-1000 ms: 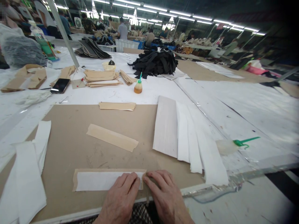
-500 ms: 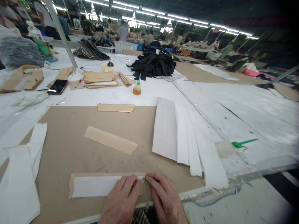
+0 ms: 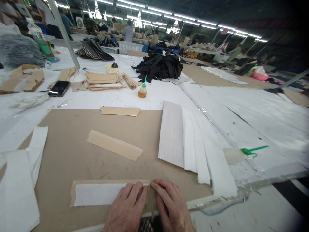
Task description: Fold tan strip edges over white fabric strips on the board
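A tan strip [image 3: 72,193] lies near the front edge of the brown board, with a narrower white strip [image 3: 96,194] laid on top of it. My left hand [image 3: 127,204] is closed over the right part of both strips, fingers bent and pressed down; a small dark spot shows between thumb and forefinger, too little to name. At the strip's right end, my right hand [image 3: 170,201] pinches the tan edge between thumb and fingertips. The two hands nearly touch there, and they hide most of that end.
Two more tan strips, a slanted one [image 3: 114,145] and a farther one [image 3: 120,111], lie on the brown board [image 3: 65,154]. White strips [image 3: 171,133] fan out at right beside a green-tipped bottle [image 3: 234,154]. White sheets [image 3: 19,187] lie left. Behind are a glue bottle [image 3: 142,92] and phone [image 3: 59,88].
Both hands stay at the strip's right end, almost unmoved. The view has shifted very slightly; the things on the table lie as before.
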`<state>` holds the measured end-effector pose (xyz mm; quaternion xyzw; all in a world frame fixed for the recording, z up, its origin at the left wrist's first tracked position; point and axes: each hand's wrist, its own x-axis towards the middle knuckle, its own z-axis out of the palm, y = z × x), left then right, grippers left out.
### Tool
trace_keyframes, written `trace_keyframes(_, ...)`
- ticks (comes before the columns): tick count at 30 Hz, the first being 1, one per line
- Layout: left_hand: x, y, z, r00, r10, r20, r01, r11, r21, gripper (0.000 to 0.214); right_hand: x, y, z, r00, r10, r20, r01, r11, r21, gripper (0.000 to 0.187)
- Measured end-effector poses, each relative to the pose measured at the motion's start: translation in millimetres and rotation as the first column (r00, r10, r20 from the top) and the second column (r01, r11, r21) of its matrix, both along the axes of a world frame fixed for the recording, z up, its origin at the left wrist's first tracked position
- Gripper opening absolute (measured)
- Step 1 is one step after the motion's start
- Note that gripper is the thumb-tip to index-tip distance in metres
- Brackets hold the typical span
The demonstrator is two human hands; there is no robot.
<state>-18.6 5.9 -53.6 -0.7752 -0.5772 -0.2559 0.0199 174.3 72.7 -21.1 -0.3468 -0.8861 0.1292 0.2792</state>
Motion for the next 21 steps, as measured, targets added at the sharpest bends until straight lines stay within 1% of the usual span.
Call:
trace_keyframes(7,-0.1,0.8,-2.1,1.0,0.004,0.012,-0.004,1.0,0.017,0.044,-0.8,3.9,0.6,0.998,0.0,0.059,-0.001,1.0,0.009,0.046)
trace_keyframes(13,0.0,0.9,-2.1,1.0,0.005,0.013,-0.005,1.0,0.009,0.043,-5.0,6.9,10.6,0.992,0.003,0.125,-0.006,1.0,0.022,0.042)
trace_keyframes(21,0.6,0.6,-2.5,1.0,0.013,0.014,-0.013,1.0,0.006,0.043,-10.8,7.2,22.2,0.985,-0.034,0.17,0.028,0.999,0.04,0.035)
